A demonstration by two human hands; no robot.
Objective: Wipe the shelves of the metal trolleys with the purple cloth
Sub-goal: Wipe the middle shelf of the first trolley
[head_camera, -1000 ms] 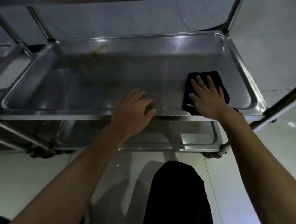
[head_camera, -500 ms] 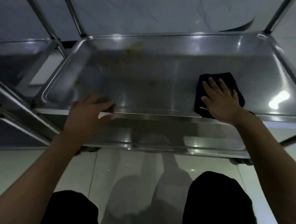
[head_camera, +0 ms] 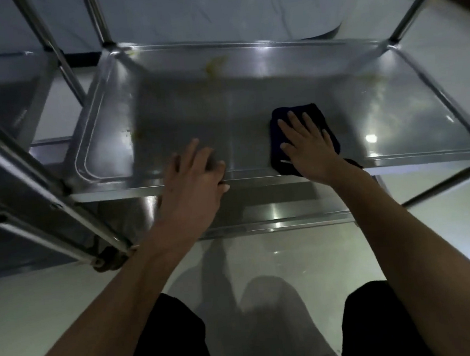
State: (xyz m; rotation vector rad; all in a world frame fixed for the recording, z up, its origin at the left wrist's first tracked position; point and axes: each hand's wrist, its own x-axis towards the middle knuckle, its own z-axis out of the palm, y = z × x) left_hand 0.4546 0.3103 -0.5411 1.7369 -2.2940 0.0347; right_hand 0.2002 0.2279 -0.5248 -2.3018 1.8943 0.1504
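Observation:
A metal trolley shelf (head_camera: 245,119) with a raised rim fills the middle of the view. The dark purple cloth (head_camera: 315,112) lies folded on it near the front rim, right of centre. My right hand (head_camera: 309,144) presses flat on the cloth with fingers spread. My left hand (head_camera: 196,175) rests on the shelf's front rim, fingers over the edge and thumb below it. Yellowish smears (head_camera: 214,65) mark the shelf's back left and far right.
A lower shelf (head_camera: 274,211) shows under the front rim. A second metal trolley (head_camera: 7,93) stands at the left, its slanted posts (head_camera: 37,196) close to my left arm. Upright posts (head_camera: 98,18) rise at the back corners. My dark-clothed knees sit over a pale tiled floor (head_camera: 265,264).
My left hand has slid right along the front rim, closer to the right hand. My right hand stays flat on the cloth. The view has shifted, showing more of the shelf's left end.

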